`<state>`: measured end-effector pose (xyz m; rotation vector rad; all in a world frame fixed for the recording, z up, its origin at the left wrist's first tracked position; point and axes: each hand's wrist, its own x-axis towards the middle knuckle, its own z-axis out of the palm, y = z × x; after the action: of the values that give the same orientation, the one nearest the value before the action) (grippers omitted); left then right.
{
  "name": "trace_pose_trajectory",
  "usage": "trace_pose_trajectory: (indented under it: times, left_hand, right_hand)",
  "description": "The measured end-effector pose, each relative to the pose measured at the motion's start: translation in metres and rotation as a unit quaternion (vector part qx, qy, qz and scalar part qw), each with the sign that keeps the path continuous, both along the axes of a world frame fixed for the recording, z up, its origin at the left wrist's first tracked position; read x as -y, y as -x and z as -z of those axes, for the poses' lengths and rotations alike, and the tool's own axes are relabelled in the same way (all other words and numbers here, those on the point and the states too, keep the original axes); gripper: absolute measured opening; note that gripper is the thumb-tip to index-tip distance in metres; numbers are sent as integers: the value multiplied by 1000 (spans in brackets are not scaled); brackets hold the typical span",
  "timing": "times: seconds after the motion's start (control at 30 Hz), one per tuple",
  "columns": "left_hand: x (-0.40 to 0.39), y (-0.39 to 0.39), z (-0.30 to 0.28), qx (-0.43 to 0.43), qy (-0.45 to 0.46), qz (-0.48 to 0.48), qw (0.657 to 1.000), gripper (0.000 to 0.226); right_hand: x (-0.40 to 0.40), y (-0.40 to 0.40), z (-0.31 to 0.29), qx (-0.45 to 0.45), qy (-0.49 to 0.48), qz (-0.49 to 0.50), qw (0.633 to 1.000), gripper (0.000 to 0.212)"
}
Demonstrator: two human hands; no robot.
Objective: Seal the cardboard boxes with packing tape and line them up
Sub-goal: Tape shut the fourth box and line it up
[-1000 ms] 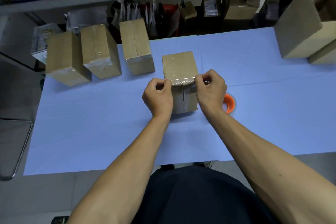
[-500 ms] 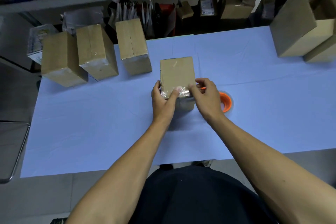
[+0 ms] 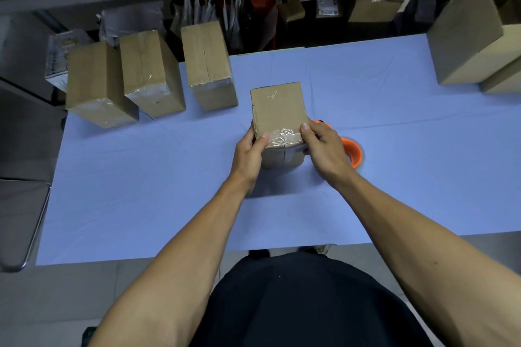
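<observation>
Both hands hold one box at mid-table; three taped boxes stand in a row at far left.

The box (image 3: 277, 113) stands on the blue table (image 3: 141, 191), near its centre. The left hand (image 3: 249, 153) grips the box's near left corner, thumb pressed on the top face and fingers curled round the left side. The right hand (image 3: 324, 149) grips the near right corner, thumb on the top edge and fingers curled down the right side. A clear tape strip (image 3: 284, 136) lies wrinkled across the near top edge, between the two thumbs. An orange tape roll (image 3: 353, 152) lies on the table just right of the box, partly hidden behind the right hand. The row (image 3: 152, 76) stands along the far left edge, well apart from the held box. More boxes (image 3: 468, 45) sit at the far right corner.
</observation>
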<state>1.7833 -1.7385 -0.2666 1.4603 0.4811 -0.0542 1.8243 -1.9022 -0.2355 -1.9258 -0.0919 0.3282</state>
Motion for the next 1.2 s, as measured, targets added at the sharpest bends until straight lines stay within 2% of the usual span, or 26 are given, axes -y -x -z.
trace_pose_trajectory:
  times: [0.1, 0.2, 0.3, 0.37, 0.43, 0.5, 0.57, 0.63, 0.7, 0.83, 0.93, 1.0, 1.1, 1.2]
  left_hand:
    - [3, 3, 2, -4, 36, -8, 999, 43]
    - [7, 3, 0, -31, -11, -13, 999, 46]
    - [4, -4, -16, -68, -62, -57, 994, 53]
    - [-4, -10, -30, -99, -72, -73, 990, 61]
    - [-16, -14, -41, -103, -57, -57, 991, 67]
    - [-24, -12, -49, -90, -41, -19, 995, 60]
    - [-24, -6, -45, -76, -25, 18, 997, 38]
    - [-18, 0, -35, -74, -16, 31, 997, 26]
    - [-11, 7, -24, -89, -7, 25, 996, 29]
    - [-2, 18, 0, -141, 20, -6, 990, 32]
    - [2, 18, 8, -165, -19, -37, 986, 34]
    - [5, 15, 10, -169, -52, -61, 982, 37]
    - [9, 10, 6, -169, -67, -130, 975, 37]
    - [1, 7, 2, -161, -155, -124, 967, 69]
  right_hand:
    - [3, 0, -2, -45, -46, -4, 998, 28]
    - [7, 4, -3, -65, -45, -26, 996, 32]
    - [3, 9, -12, -38, -86, -86, 992, 29]
    - [-1, 8, -17, -20, -86, -114, 990, 45]
    - [-1, 4, -20, 17, -62, -106, 992, 58]
    - [-2, -3, -22, 34, -40, -81, 995, 42]
    - [-8, -11, -21, 37, 5, -45, 998, 24]
    - [-15, -14, -16, 19, 48, -3, 999, 27]
    - [-21, -11, -8, -12, 68, 13, 998, 30]
    - [-25, 1, 16, -62, 130, -32, 989, 32]
    - [-24, 0, 23, -64, 154, -56, 984, 34]
    - [-19, -5, 20, -99, 139, -57, 984, 41]
    - [-6, -8, 15, -188, 57, -110, 974, 75]
    - [1, -6, 14, -214, 20, -188, 958, 84]
